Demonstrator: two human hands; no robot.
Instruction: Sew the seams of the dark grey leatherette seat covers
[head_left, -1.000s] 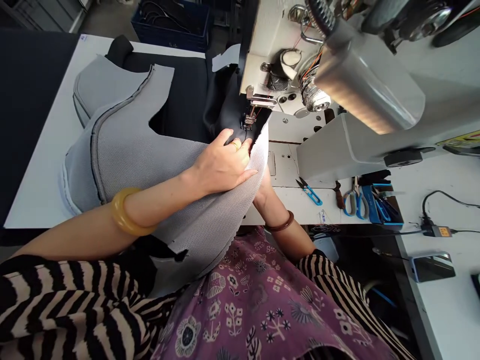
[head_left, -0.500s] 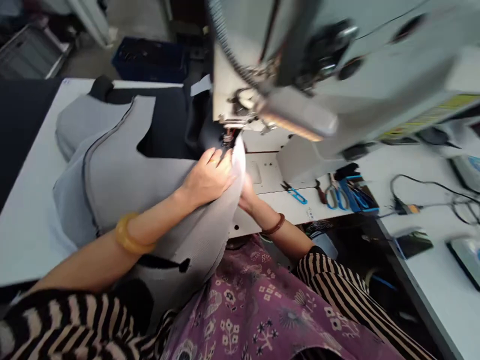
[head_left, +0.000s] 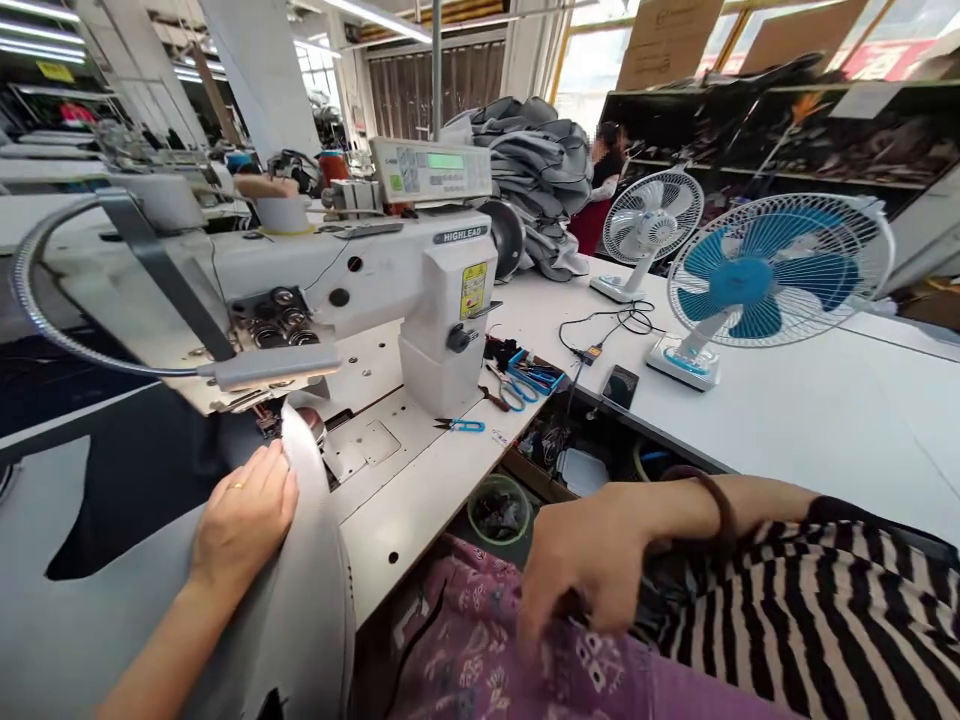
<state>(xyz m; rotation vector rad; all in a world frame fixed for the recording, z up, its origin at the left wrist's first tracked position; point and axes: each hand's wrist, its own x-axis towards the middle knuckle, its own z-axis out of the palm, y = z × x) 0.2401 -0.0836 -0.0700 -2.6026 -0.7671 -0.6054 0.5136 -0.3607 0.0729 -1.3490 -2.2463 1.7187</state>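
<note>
My left hand lies flat on a grey mesh fabric piece with its fingers together, just in front of the needle area of the white sewing machine. The fabric curves up over the machine's post beside my fingertips. My right hand hangs over my lap above the purple flowered apron, fingers pointing down and slightly blurred, holding nothing I can see. A brown bangle circles my right wrist.
Blue thread snips lie on the machine table, with scissors and tools in a tray. Two blue fans stand at the right. A phone and cable lie near them. Stacked grey pieces and a person are behind.
My view has lifted from the needle to the whole room. My right hand has come out from under the fabric and dropped to my lap. My left hand stays on the fabric.
</note>
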